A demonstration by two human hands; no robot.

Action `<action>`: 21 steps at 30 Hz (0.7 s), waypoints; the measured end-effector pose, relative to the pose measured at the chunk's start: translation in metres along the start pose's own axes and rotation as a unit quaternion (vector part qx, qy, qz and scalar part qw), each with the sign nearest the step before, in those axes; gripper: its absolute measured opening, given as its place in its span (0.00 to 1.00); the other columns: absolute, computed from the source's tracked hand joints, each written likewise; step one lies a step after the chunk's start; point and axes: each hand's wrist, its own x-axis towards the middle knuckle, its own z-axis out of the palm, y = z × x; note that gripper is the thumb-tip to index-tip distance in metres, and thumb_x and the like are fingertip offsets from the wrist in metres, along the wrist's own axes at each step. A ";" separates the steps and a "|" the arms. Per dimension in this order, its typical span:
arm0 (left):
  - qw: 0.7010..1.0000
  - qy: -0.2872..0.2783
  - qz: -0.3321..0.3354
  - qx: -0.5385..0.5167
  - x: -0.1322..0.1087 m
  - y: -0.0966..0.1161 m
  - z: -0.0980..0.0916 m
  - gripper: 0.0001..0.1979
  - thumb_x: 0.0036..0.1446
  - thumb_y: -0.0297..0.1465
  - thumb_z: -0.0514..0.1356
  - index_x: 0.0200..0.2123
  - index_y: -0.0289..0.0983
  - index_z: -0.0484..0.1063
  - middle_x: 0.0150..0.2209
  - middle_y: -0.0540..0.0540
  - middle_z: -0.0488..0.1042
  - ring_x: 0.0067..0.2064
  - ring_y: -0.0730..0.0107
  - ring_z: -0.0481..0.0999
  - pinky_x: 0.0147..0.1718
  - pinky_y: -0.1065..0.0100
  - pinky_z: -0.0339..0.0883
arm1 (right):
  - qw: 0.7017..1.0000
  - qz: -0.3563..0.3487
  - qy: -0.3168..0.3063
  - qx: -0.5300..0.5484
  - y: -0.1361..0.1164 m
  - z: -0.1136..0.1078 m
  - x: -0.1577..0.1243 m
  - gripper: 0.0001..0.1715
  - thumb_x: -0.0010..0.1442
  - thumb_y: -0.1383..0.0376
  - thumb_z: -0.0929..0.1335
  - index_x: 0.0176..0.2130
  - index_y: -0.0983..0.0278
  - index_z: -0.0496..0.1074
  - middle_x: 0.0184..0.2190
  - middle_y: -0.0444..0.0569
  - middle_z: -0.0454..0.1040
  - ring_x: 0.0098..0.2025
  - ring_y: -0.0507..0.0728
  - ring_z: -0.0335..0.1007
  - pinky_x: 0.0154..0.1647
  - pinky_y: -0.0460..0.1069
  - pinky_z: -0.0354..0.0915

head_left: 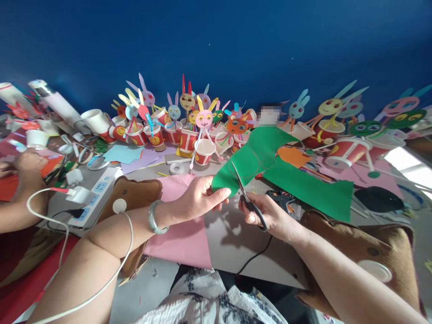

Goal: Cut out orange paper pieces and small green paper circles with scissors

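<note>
My left hand [211,193] pinches the lower left end of a green paper sheet [266,141], thumb on top. Pencilled round outlines show on this sheet, which is held up above the table. In my right hand [266,213] is a pair of scissors [248,198] with black handles. Their blades lie across the green paper near the edge of a drawn circle, close to my left thumb. A second green paper piece [313,189] rests on the table to the right. Under my left wrist lies a pink paper sheet [178,225].
Paper cups [204,152] with paper animal faces line the blue wall. A power strip [96,193] with plugs and a white cable is at left, near another person's arm [20,193]. Brown cushions [364,256] lie under both my arms. An orange paper piece [293,156] sits behind.
</note>
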 end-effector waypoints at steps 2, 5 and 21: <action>1.000 0.001 -0.003 -0.002 0.000 0.001 0.000 0.16 0.60 0.40 0.60 0.28 0.34 0.67 0.25 0.48 0.72 0.23 0.77 0.71 0.21 0.75 0.63 | 1.000 0.002 -0.001 0.004 0.001 0.000 0.000 0.43 0.39 0.27 0.69 0.25 0.64 0.62 0.21 0.39 0.57 0.25 0.50 0.50 0.25 0.47 0.49; 1.000 0.003 -0.007 -0.006 0.000 0.003 -0.001 0.15 0.60 0.39 0.60 0.28 0.34 0.67 0.25 0.48 0.72 0.23 0.77 0.71 0.21 0.74 0.63 | 1.000 0.003 0.001 0.006 0.001 0.000 0.001 0.43 0.39 0.27 0.69 0.24 0.64 0.63 0.20 0.40 0.57 0.25 0.50 0.51 0.25 0.47 0.48; 0.997 0.046 0.043 -0.044 0.000 -0.008 -0.005 0.16 0.62 0.42 0.60 0.32 0.34 0.68 0.23 0.50 0.72 0.23 0.76 0.72 0.24 0.73 0.65 | 1.000 -0.001 0.018 0.016 0.005 0.005 0.001 0.43 0.40 0.27 0.68 0.25 0.65 0.65 0.20 0.40 0.59 0.24 0.49 0.51 0.24 0.46 0.49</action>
